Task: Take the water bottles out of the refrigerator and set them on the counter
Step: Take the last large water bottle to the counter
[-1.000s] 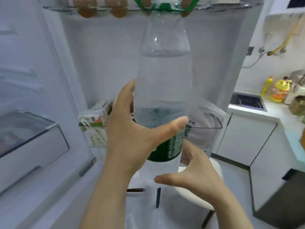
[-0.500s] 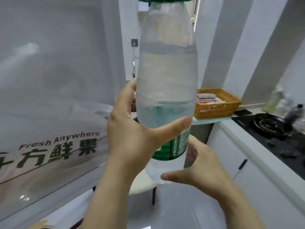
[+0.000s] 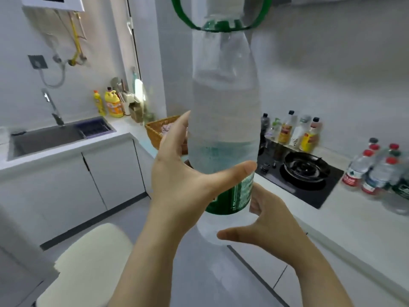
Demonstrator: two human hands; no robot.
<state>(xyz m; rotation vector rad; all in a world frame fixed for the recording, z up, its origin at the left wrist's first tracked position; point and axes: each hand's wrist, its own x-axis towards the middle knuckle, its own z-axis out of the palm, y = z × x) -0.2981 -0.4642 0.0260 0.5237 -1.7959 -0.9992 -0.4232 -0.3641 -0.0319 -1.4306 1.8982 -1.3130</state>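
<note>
A large clear water bottle [image 3: 224, 111] with a green label, green cap ring and green carry handle stands upright in the air right in front of me, fogged with condensation. My left hand [image 3: 188, 185] grips its middle, thumb across the front and fingers round the back. My right hand [image 3: 265, 224] cups the bottle's base from the right, thumb under it. Several smaller water bottles [image 3: 376, 171] with red caps stand on the white counter [image 3: 354, 229] at the right edge. The refrigerator is out of view.
A black gas hob [image 3: 303, 173] sits in the counter with sauce bottles [image 3: 294, 134] behind it. A wicker basket [image 3: 158, 131] stands at the corner. The sink [image 3: 46, 138] and yellow detergent bottles [image 3: 112, 104] are at the left. A cream stool [image 3: 88, 262] stands below.
I have turned from the refrigerator to the kitchen counter, carrying the bottle in both hands with the same grip. The refrigerator door has left the view; hob and standing bottles have appeared.
</note>
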